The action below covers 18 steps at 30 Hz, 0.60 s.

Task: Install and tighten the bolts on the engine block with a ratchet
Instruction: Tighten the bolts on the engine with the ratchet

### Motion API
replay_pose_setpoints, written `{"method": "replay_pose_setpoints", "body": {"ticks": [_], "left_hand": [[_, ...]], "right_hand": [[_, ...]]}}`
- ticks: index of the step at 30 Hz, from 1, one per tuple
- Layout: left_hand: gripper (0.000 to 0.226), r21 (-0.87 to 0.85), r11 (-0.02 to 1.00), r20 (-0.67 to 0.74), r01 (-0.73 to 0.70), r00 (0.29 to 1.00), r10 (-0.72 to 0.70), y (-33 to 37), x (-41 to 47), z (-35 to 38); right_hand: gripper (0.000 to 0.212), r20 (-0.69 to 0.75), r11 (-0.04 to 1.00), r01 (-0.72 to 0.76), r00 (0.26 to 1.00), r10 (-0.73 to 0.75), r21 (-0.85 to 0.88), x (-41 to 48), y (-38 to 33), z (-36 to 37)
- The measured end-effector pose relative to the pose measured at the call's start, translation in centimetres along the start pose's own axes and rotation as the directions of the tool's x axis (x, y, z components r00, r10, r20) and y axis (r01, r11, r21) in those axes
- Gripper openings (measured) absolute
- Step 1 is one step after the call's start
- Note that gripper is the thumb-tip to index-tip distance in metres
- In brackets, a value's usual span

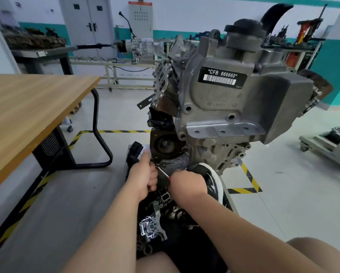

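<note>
Head view: crouched low at the front of the engine block (224, 107), casting upright on its stand, just beside the wooden tabletop (27, 115). Right hand (187, 182): grip clamped round the red-and-black handle of the ratchet (163, 172), chrome shank slanting up and left into the lower corner of the block. Left hand (143, 174): grip curled tight at the head end of the tool, apparently steadying the socket (bolt itself hidden behind the knuckles, so no telling how far in). Probably mid-tightening rather than starting a thread. Risks from here: cross-threading from a socket held off the bolt's axis, unseen under both hands; stripping the threads by leaning too hard on the handle; slipping off the bolt head and driving knuckles into the rough casting close by; catching the handle on the black-and-white shoe (212, 180) planted just right of the right hand. Also losing a dropped bolt among the clutter below. As for containers: only what looks like a dark tray (230, 201) at the foot of the stand, under the forearms, holding a bright water pump (151, 227), a lattice-shaped plate (165, 196) nearer the hands, and smaller bits too blurred to name. No box or cup of spare bolts anywhere in sight.
</note>
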<state>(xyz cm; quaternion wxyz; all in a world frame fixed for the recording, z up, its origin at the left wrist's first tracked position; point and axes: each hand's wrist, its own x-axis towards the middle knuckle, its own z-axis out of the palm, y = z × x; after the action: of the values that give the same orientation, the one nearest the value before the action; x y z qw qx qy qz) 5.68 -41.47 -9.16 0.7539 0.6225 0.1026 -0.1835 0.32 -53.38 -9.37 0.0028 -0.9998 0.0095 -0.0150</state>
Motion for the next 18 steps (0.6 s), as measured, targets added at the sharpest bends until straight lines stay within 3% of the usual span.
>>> {"method": "replay_pose_setpoints", "body": {"ticks": [6,8,11,13,18], "left_hand": [[0.067,0.301,0.897,0.031,0.325,0.936,-0.35,0.8,-2.1,-2.5],[0.063,0.304,0.86,0.046,0.411,0.895,-0.444,0.2,-2.3,-2.5],[0.052,0.36,0.843,0.06,0.4,0.892,-0.448,-0.7,-2.4,-2.4],[0.049,0.38,0.854,0.093,0.356,0.904,-0.418,-0.9,-2.3,-2.1],[0.059,0.471,0.813,0.19,0.341,0.861,-0.472,-1.7,-3.2,-0.5]], "right_hand": [[0.017,-0.195,0.992,0.057,0.978,-0.077,-0.109,-1.8,2.0,-1.0],[0.02,-0.252,0.978,0.093,0.958,-0.139,-0.188,-2.5,2.6,-2.1],[0.036,-0.374,0.947,0.082,0.906,-0.201,-0.31,-3.6,3.6,-3.5],[0.041,-0.519,0.957,0.097,0.823,-0.231,-0.272,-4.0,4.3,-3.9],[0.028,-0.704,0.965,0.168,0.66,-0.262,-0.201,-4.6,5.5,-3.8]]}}
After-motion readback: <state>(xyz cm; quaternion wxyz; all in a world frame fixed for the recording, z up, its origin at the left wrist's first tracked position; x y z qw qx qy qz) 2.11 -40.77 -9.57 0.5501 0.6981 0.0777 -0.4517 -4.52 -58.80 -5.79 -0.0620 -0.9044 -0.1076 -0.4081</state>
